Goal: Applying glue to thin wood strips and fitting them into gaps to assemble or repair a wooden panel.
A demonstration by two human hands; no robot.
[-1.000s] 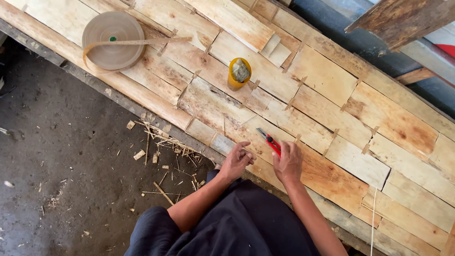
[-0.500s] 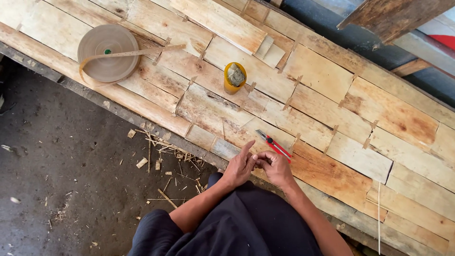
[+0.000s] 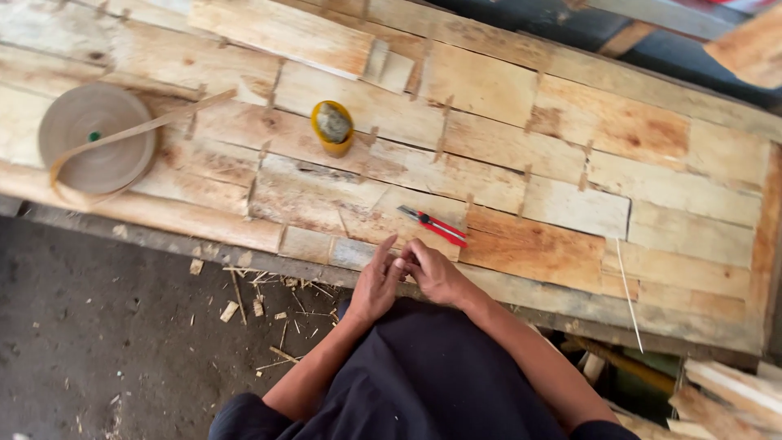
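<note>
Lying on the pale boards just beyond the fingertips, a red-handled cutter (image 3: 433,225) points its blade end up and to the left, close to both hands but touched by neither. The left hand (image 3: 376,283) and the right hand (image 3: 436,275) meet at the near edge of the tabletop (image 3: 570,163), fingertips pressed together over a small grey patch of board. Whether anything sits in either grip I cannot tell: the fingers are curled toward one another and hide what lies between them, though nothing large shows there.

Farther up the tabletop, well apart from the hands, stands a small yellow pot (image 3: 332,128) with a dull grey lump in its mouth. Off to the left rests a flat coil of tan strip (image 3: 98,138), a green dot at its centre and one loose end running out to the right across the boards. The tabletop itself is a patchwork of thin wooden veneer pieces, some pale and some orange-brown, joined with short tabs. A thin pale stick (image 3: 628,293) lies slanted over its right part. Below the left edge, wood splinters (image 3: 261,297) litter the dark floor (image 3: 98,342), and the person's dark clothing fills the lower middle of the view.
</note>
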